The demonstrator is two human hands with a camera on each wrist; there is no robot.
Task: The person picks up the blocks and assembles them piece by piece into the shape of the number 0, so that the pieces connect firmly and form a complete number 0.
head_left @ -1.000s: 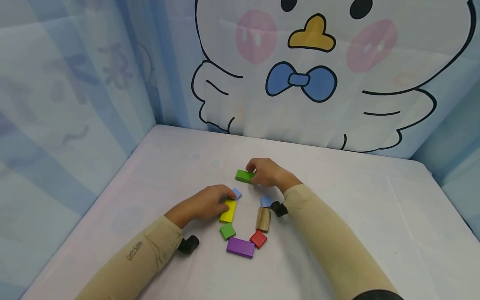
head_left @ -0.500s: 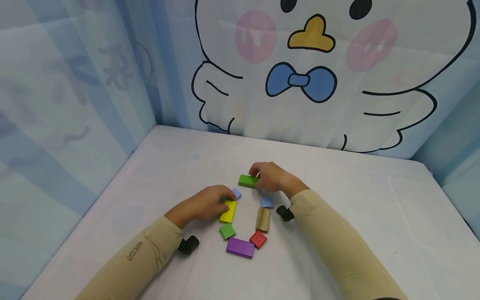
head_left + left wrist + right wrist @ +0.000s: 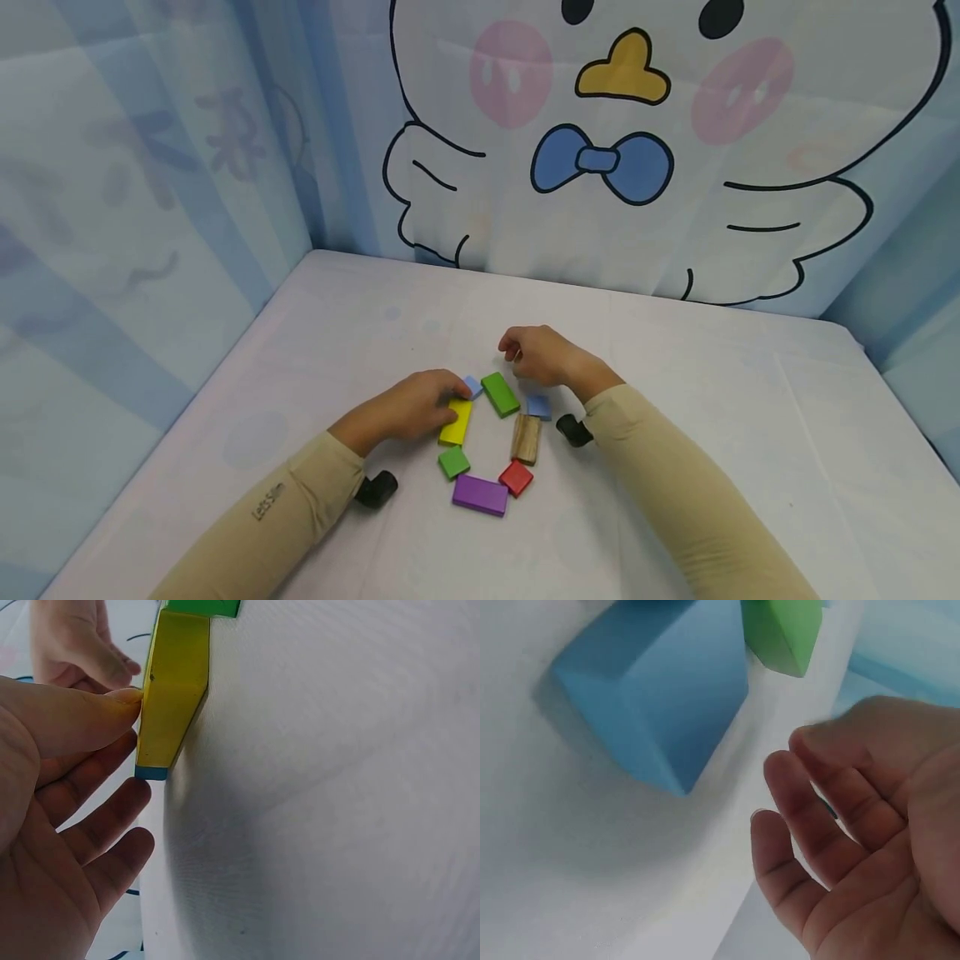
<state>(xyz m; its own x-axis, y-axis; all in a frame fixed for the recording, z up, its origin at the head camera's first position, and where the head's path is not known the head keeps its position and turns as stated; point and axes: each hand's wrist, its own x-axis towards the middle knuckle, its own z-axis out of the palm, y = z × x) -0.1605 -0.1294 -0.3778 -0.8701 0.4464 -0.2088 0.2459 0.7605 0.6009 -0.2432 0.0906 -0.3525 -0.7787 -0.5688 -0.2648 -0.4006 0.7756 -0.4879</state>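
Note:
Several coloured blocks form a ring in the head view. My left hand [image 3: 416, 406] touches its far left side, thumb on the yellow block [image 3: 456, 423] and a fingertip at a small blue block [image 3: 473, 387]. The left wrist view shows that thumb [image 3: 90, 720] on the yellow block's upper face, the other fingers loosely bent. My right hand [image 3: 543, 354] hovers beyond the long green block [image 3: 500, 394], fingers loosely curled with nothing between them. This green block lies slanted between the two blue blocks. Beneath the right wrist lies the second blue block [image 3: 538, 407], large in the right wrist view.
Nearer to me in the ring lie a small green block [image 3: 453, 462], a purple block [image 3: 480, 496], a red block [image 3: 516, 478] and a wood-coloured block [image 3: 527, 439]. A white cloth covers the table [image 3: 337, 333]. A printed curtain [image 3: 525, 225] hangs behind it.
The long green block has come nearer and turned to a slant, and the right hand has let go of it. The right blue block has shifted slightly right. The left hand stays put.

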